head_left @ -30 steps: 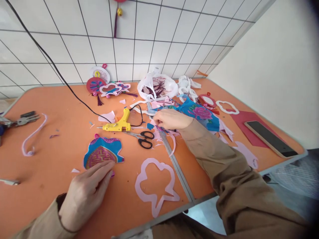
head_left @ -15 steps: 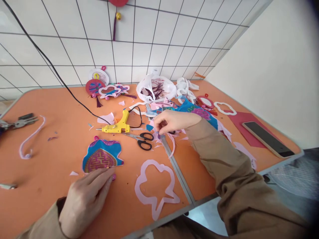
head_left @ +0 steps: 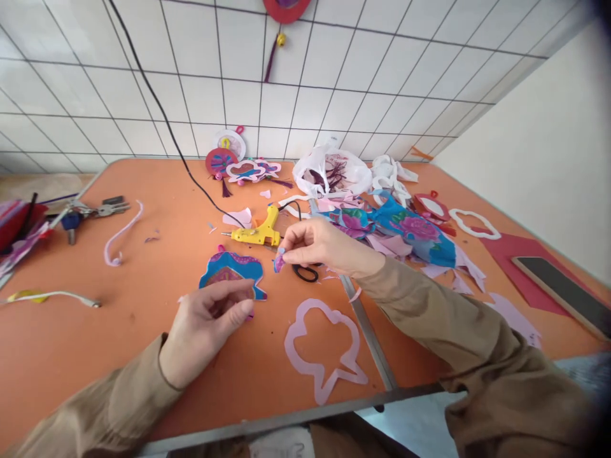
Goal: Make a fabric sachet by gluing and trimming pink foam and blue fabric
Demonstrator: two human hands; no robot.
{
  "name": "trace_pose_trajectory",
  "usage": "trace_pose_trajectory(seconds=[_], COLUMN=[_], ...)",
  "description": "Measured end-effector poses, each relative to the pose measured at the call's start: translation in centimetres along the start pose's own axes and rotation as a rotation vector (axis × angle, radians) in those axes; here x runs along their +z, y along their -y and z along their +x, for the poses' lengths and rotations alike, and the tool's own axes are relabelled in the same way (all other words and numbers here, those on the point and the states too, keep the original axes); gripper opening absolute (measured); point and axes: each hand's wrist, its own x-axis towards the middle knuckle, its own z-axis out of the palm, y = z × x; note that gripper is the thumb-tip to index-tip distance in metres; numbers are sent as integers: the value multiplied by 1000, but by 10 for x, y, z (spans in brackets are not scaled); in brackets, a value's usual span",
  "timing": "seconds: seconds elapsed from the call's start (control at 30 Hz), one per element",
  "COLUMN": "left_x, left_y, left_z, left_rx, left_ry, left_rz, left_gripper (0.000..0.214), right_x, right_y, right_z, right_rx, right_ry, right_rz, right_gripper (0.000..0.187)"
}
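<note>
My right hand (head_left: 315,245) pinches a small purple-and-blue fabric scrap (head_left: 278,262) above the table. Its wrist and fingers partly cover the black-handled scissors (head_left: 307,274). My left hand (head_left: 205,324) is beside the lower edge of a blue fabric cutout (head_left: 252,264) with a gold-and-pink pattern, thumb and forefinger apart with nothing visible between them. The hand hides part of this cutout, and a small pink bead shows by the fingertips. To the right lies a flat pink paper frame (head_left: 293,356) with a scalloped outline.
A yellow glue gun (head_left: 255,236) with its black cord lies behind the hands. Fabric (head_left: 415,229) and pink scraps are heaped at right, near a white plastic bag (head_left: 356,175). A phone (head_left: 563,292) rests on red paper. Finished ornaments (head_left: 222,160), keys (head_left: 112,207) and a cable are around the left.
My right hand has come left from the scrap pile, now with a small fabric scrap in its fingertips. My left hand's fingers have spread apart by the cutout. The view has shifted left.
</note>
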Motion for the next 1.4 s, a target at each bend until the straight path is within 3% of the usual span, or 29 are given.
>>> trace_pose_trajectory(seconds=[0.1,0.27,0.43,0.53,0.63,0.7,0.77,0.83,0.87,0.97,1.07,1.13,1.27,1.4], left_x=[4,8,8,8,7,2,-7,-19,-26,-40,-41,-37,-30,-29], left_y=[-3,-1,5,7,9,9,7,3,1,-5,-6,-4,-1,-1], left_z=[3,7,8,8,8,8,9,10,10,11,10,9,9,11], left_rx=[-87,-168,-192,-217,-269,-293,-297,-307,-295,-293,-341,-380,-424,-409], left_ry=[18,18,51,79,77,88,137,244,238,181,181,221,286,295], left_rz=[-103,-200,-281,-367,-468,-496,-456,-331,-265,-87,-13,-2,-64,-101], left_gripper=[38,26,28,32,35,36,35,34,32,24,23,26,24,21], right_x=[23,46,51,43,18,-10,-43,-72,-83,-86,-54,-24,25,53], right_y=[4,4,1,3,11,14,12,7,3,-4,0,5,9,6], right_z=[3,8,6,0,-12,-24,-36,-47,-51,-54,-47,-39,-19,-1], right_rx=[33,55,51,18,-60,-119,-181,-109,-79,-125,-238,-288,-296,-275], right_ry=[91,185,189,167,7,-207,-478,-605,-662,-732,-599,-381,13,203], right_rz=[34,27,12,-4,-113,-296,-642,-1129,-1287,-1350,-1056,-853,-702,-575], right_gripper=[16,14,16,17,15,15,7,14,22,28,22,20,24,30])
